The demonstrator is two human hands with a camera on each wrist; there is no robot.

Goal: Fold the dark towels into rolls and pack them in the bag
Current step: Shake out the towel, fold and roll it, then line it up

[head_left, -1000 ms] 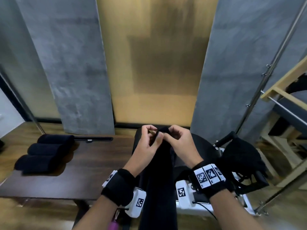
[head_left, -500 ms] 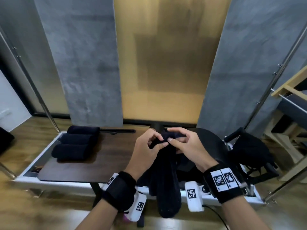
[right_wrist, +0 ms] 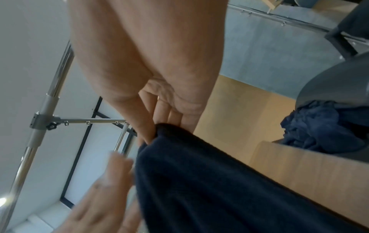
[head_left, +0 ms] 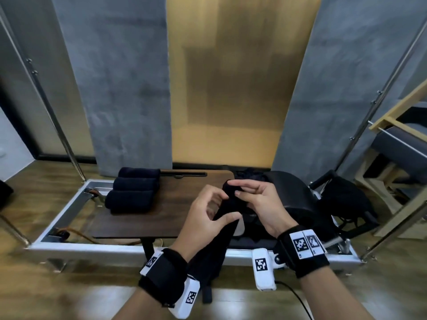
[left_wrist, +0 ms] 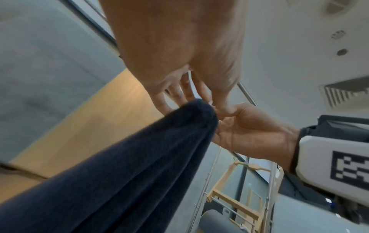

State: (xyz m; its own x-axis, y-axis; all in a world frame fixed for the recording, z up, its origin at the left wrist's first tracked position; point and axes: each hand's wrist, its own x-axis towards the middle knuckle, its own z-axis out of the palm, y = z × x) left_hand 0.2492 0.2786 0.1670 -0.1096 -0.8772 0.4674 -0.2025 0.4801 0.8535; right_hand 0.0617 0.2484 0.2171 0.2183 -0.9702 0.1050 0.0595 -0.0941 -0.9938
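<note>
On the dark wooden counter (head_left: pixel 143 218) lie three rolled towels (head_left: pixel 132 190). Your right hand (head_left: pixel 261 204) pinches one hanging dark towel (head_left: pixel 221 229) at its top; your left hand (head_left: pixel 203 218) stays beside it, fingers loosely spread.

Bare forearms, no sleeves; a broad black strap (head_left: pixel 163 274) round the left wrist and another (head_left: pixel 302 251) round the right. White tags printed with black square codes stuck on each strap. A white camera block (head_left: pixel 184 301) with its own code tag under the left wrist, another (head_left: pixel 263 270) at the right with a black cable (head_left: pixel 298 299) trailing off.
</note>
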